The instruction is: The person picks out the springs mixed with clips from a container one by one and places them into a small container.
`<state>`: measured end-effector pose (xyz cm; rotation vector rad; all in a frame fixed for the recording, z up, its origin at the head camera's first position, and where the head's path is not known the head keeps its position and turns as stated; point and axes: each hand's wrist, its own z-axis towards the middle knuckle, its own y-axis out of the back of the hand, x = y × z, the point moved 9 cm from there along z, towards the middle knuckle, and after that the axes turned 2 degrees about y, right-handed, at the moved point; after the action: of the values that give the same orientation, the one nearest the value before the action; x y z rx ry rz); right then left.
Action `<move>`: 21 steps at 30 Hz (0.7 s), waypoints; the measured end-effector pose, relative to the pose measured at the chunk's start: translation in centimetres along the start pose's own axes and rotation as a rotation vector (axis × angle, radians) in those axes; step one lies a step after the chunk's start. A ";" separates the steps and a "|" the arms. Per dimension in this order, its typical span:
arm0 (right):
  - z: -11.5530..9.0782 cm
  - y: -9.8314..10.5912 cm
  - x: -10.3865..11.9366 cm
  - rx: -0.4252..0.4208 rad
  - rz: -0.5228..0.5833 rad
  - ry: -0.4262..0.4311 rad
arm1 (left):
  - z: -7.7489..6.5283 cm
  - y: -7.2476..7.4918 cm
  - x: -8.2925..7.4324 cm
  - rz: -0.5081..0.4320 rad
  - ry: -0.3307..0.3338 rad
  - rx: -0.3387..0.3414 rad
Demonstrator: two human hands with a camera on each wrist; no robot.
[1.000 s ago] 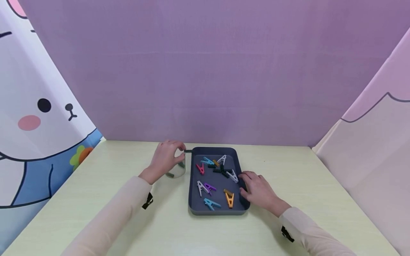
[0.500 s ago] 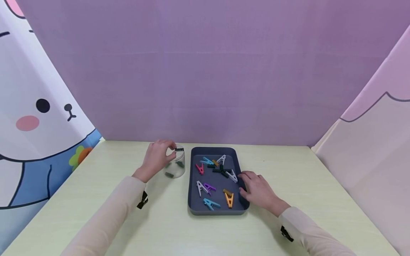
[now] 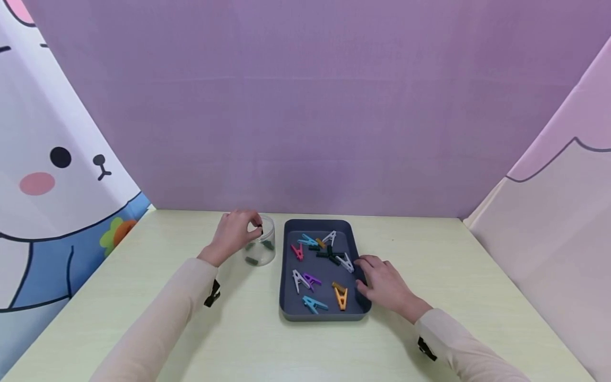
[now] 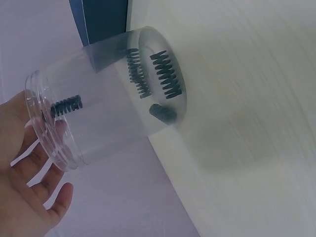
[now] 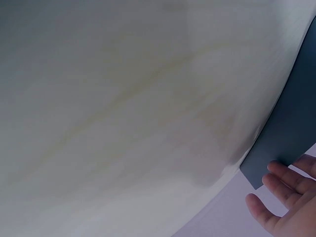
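Observation:
My left hand (image 3: 235, 233) is over the mouth of a clear jar (image 3: 267, 253), pinching a black coil spring (image 4: 66, 106) that points down inside the rim. Several more dark springs (image 4: 166, 74) lie at the jar's bottom in the left wrist view. To the right of the jar is a dark grey tray (image 3: 315, 317), and my right hand (image 3: 385, 284) rests against its right rim with relaxed fingers. Inside the tray are several black springs (image 3: 323, 254), a pink clothespin half (image 3: 298, 251), a purple one (image 3: 312, 280) and a yellow one (image 3: 341, 299).
Also in the tray lie blue (image 3: 315, 304) and white (image 3: 300, 280) clothespin halves and brass-coloured springs (image 3: 339, 287). Everything stands on a pale wooden table (image 3: 238, 339). A purple cloth (image 3: 305, 132) rises behind it, with printed cloths at both sides.
My left hand has moved left from the tray's far corner to the jar's mouth with the spring. The spring has turned from level to pointing down. My right hand stays put.

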<state>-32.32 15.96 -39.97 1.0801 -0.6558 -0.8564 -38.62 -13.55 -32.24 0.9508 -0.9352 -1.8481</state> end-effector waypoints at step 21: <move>0.1 -0.1 0.0 -0.004 -0.011 0.009 | 0.3 -0.3 0.2 -0.013 0.004 0.025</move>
<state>-32.43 15.92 -39.99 1.0844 -0.6411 -0.8617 -39.09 -13.58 -32.37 0.9777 -0.9542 -1.8489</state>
